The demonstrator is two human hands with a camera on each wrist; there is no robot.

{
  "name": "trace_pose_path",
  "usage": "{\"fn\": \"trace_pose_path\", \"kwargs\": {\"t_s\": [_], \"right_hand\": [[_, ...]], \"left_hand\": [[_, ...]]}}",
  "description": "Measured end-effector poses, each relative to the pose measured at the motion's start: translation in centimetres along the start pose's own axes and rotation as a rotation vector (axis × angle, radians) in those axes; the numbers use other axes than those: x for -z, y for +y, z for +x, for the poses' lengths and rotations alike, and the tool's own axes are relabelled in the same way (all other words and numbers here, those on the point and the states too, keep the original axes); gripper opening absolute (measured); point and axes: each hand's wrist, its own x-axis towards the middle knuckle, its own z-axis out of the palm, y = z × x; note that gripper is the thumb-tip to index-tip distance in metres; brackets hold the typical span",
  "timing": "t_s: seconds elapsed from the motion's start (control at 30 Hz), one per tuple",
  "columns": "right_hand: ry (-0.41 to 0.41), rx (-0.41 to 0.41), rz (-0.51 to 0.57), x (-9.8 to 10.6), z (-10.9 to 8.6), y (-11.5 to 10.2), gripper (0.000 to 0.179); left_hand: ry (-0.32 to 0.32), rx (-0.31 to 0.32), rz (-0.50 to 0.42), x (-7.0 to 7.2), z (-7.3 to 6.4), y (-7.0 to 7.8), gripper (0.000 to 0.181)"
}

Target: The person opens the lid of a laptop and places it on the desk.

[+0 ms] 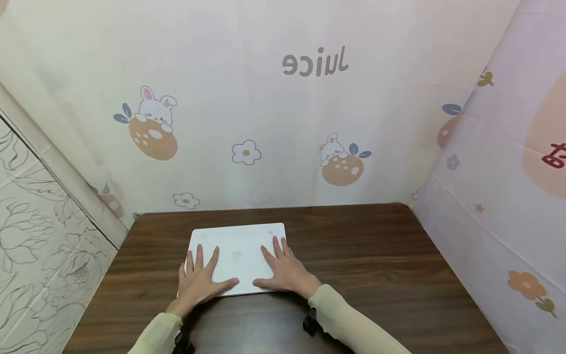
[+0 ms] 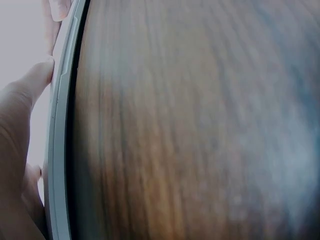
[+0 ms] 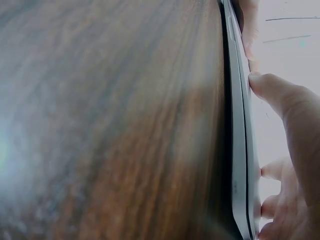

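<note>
A closed laptop [image 1: 245, 236], pale silver-white with a faint logo on its lid, lies flat on the dark wooden table. On the left half of the lid rests my left hand [image 1: 199, 281], fingers spread and thumb pointing inward. My right hand [image 1: 285, 271] presses the right half the same way, its thumb near the front edge. In the left wrist view the thumb [image 2: 37, 80] touches the lid just above the thin front edge of the laptop [image 2: 61, 115]. The right wrist view shows the other thumb [image 3: 275, 90] at the lid's rim, with fingertips touching the lid farther along.
The wood-grain table [image 1: 362, 260] extends around the laptop. Behind it hangs a pale curtain [image 1: 283, 108] printed with rabbits, fruit and flowers; another printed cloth [image 1: 486, 236] closes off the right. At left stands a white panel [image 1: 40, 246] with line-drawn flowers.
</note>
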Motion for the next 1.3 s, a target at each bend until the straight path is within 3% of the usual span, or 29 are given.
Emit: {"fn": "trace_pose_path", "kwargs": {"t_s": [1.3], "right_hand": [[-0.017,-0.016,0.059,0.8,-1.5,2.2,0.103]], "left_hand": [[-0.029,0.005,-0.018,-0.7,0.1,3.0,0.123]]}}
